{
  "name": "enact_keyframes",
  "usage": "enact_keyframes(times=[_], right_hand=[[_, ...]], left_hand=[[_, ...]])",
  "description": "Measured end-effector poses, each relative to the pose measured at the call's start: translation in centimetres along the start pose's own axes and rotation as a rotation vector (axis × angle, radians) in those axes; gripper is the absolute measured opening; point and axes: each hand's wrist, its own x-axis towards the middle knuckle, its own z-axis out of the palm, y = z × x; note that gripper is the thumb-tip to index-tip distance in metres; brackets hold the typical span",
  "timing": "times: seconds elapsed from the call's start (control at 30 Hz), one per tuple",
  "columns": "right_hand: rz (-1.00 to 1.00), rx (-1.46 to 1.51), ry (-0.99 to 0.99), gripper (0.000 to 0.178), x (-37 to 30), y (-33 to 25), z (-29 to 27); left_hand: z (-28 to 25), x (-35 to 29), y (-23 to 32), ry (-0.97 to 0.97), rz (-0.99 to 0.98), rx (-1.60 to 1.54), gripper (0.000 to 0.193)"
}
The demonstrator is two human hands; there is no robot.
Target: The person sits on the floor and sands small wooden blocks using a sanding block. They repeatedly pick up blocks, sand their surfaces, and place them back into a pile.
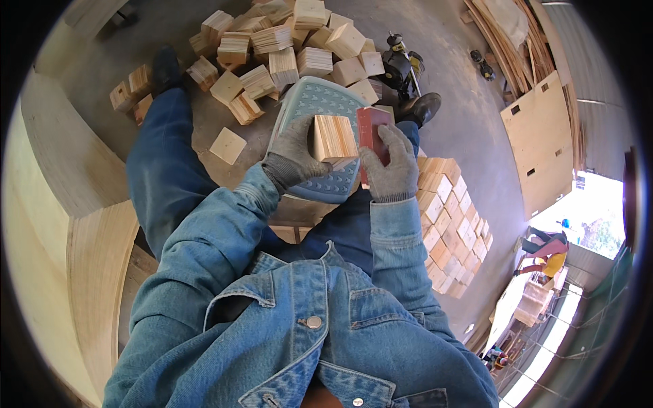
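Both my hands wear grey knitted gloves. My left hand (297, 155) is closed round a plywood block (335, 138), thumb at its near edge, layered side facing up. In my right hand (392, 165) is a flat, dark red rectangular block (373, 136), held upright a little to the right of the plywood and apart from it. Its exact kind I cannot make out. Beneath both hands lies a light blue plastic stool top (320, 98) with a raised pattern, between my legs.
A loose heap of plywood blocks (272, 41) covers the floor ahead. One block (228, 145) lies alone near my left leg. Neatly stacked blocks (452, 228) stand at my right. A black power tool (401, 64) sits beyond my right foot. Large plywood sheets (68, 224) rise at left. Another person (547, 255) works far right.
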Motion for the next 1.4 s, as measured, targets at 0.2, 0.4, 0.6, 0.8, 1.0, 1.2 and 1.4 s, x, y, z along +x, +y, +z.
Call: enact_keyframes(times=[0.2, 0.4, 0.6, 0.8, 1.0, 1.2, 1.4], right_hand=[[0.037, 0.036, -0.041, 0.059, -5.0, -0.2, -1.4], [-0.030, 0.048, 0.040, 0.062, -5.4, 0.7, -0.4], [-0.159, -0.124, -0.063, 0.063, -6.2, -0.5, 1.9], [-0.226, -0.217, -0.025, 0.056, -3.5, -0.7, 4.0], [-0.211, -0.310, -0.004, 0.054, 5.9, 1.0, 7.1], [-0.154, -0.238, 0.047, 0.058, 2.7, 0.8, 3.3], [-0.200, -0.228, -0.042, 0.058, -6.7, -1.5, 2.1]], left_hand=[[0.5, 1.2, 0.3, 0.020, 0.106, -0.045, 0.110], [0.8, 1.7, -1.8, 0.116, 0.153, 0.038, 0.111], [1.8, 1.8, -3.0, 0.125, 0.269, -0.008, 0.107], [1.3, 1.4, -2.6, 0.107, 0.277, 0.210, 0.104], [1.7, 1.5, -3.2, 0.094, 0.218, 0.201, 0.108], [1.1, 1.2, -3.1, 0.052, 0.152, 0.280, 0.111], [1.3, 1.5, -2.9, 0.076, 0.223, 0.233, 0.107]])
